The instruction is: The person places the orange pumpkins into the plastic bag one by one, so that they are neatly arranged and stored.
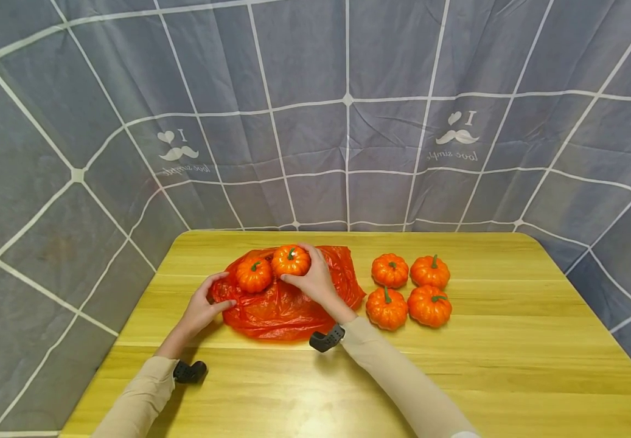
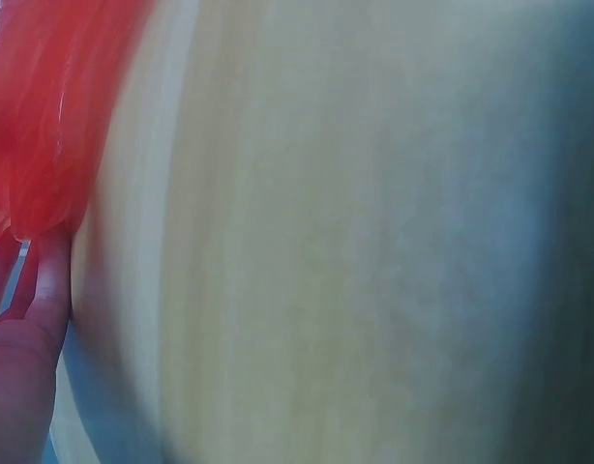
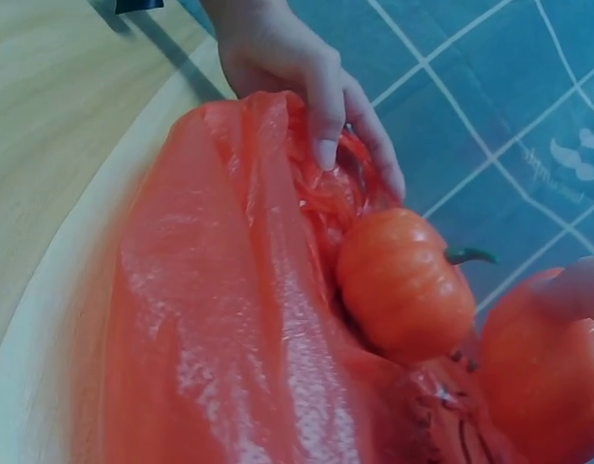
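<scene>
A crumpled red plastic bag (image 1: 277, 316) lies on the table. My left hand (image 1: 199, 311) holds its left edge, the thumb on the near side and the fingers around the far side; in the right wrist view this hand (image 3: 287, 63) pinches the plastic. One small orange pumpkin (image 1: 254, 275) with a green stem sits at the bag, close to the left hand. My right hand (image 1: 317, 281) grips a second pumpkin (image 1: 288, 263) between thumb and fingers, just right of the first. In the left wrist view, fingertips (image 2: 51, 275) touch the bag's plastic.
Several more pumpkins stand on the table right of the bag: two at the back, a left one (image 1: 389, 271) and a right one (image 1: 430, 272), and two in front (image 1: 386, 309). The wooden table (image 1: 512, 340) meets a grey checked curtain (image 1: 381, 140) behind.
</scene>
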`<action>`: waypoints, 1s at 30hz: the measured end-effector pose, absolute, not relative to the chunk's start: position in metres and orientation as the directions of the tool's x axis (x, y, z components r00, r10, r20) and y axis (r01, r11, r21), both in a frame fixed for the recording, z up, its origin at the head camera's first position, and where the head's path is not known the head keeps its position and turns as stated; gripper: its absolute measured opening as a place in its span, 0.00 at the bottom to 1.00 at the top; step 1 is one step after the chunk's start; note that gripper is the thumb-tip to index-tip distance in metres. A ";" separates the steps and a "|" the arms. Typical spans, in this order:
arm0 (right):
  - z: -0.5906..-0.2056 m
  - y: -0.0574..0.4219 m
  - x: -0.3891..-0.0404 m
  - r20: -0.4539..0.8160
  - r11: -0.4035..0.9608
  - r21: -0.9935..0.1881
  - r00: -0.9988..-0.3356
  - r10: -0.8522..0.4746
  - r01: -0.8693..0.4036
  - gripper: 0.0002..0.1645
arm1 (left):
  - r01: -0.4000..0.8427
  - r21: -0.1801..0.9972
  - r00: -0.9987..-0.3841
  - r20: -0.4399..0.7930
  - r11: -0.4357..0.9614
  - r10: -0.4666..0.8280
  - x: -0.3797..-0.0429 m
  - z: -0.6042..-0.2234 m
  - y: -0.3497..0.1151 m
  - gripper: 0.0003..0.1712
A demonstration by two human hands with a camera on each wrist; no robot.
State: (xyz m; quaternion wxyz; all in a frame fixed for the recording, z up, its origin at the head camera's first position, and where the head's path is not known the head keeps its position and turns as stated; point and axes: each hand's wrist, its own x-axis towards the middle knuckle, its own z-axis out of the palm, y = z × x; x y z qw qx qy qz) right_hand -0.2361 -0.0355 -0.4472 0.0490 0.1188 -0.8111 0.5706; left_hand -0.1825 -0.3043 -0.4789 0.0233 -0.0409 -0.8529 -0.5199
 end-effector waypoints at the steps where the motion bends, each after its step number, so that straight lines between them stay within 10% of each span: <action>1: -0.448 -0.036 -0.237 0.213 0.317 -0.915 -0.967 -0.140 -0.248 0.45 | 0.095 0.885 -0.995 0.083 0.456 0.046 -0.183 -0.479 -0.304 0.39; 30: -0.476 -0.048 -0.245 0.164 0.387 -0.902 -0.981 -0.104 -0.192 0.46 | 0.101 0.881 -0.995 0.092 0.462 0.044 -0.182 -0.481 -0.304 0.39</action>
